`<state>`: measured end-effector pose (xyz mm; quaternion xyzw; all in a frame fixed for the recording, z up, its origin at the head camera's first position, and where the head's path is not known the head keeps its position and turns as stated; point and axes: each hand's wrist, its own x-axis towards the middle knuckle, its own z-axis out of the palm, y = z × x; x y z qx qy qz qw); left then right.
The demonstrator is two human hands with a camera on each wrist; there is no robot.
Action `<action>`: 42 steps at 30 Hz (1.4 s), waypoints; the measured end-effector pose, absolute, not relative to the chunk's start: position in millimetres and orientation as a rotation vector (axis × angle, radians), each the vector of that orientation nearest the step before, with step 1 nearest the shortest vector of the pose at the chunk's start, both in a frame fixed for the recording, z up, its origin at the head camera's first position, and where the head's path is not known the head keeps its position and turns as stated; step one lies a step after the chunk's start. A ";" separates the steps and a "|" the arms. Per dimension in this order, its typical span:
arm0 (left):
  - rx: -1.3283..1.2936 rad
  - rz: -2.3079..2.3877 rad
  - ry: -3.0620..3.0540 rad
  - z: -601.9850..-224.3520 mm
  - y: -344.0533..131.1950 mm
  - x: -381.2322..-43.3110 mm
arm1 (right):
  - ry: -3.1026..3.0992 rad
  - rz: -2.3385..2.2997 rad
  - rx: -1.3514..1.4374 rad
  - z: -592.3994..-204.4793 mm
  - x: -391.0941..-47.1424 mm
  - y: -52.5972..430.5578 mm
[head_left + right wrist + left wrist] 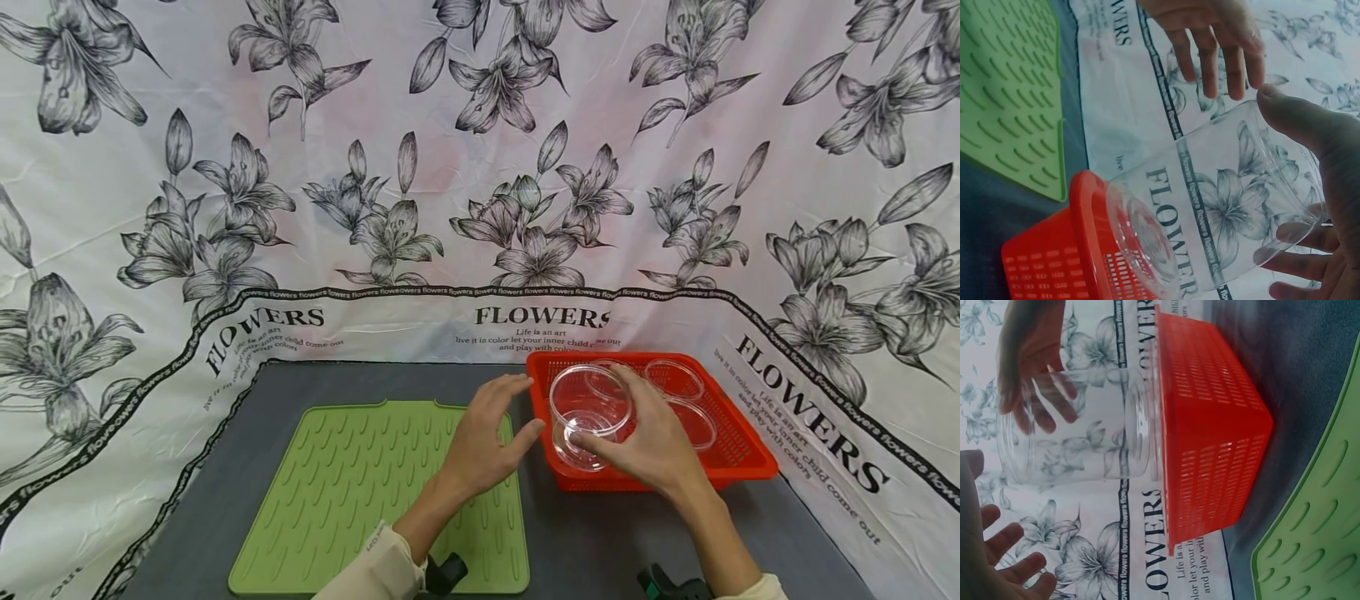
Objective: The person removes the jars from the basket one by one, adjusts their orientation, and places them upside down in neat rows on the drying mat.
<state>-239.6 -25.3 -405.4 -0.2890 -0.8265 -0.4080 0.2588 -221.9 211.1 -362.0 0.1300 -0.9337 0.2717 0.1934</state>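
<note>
A clear, round plastic container [590,400] is held by my right hand [660,433] above the left part of a red basket [738,454]. The right thumb and fingers curl round its upper rim, as the right wrist view also shows the container [1235,206]. To its left, my left hand [487,433] hovers with spread fingers, apart from the container and holding nothing. Inside the basket lie other clear round containers [675,379], partly hidden behind the right hand.
A green ribbed mat [360,492] lies to the left on the grey tabletop [600,550]. Behind and at both sides hangs a white cloth [405,329] with printed flowers and lettering.
</note>
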 end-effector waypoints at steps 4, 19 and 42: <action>-0.821 -1.123 -2.246 -404.3 -28.8 -239.2 | -2.618 0.781 0.401 -361.0 -220.4 208.8; -0.956 -1.106 -2.312 -402.5 -36.8 -240.9 | -2.614 0.874 0.553 -355.9 -214.2 201.6; -0.956 -1.029 -2.501 -401.8 -43.5 -237.8 | -2.606 0.908 0.751 -359.0 -208.4 189.9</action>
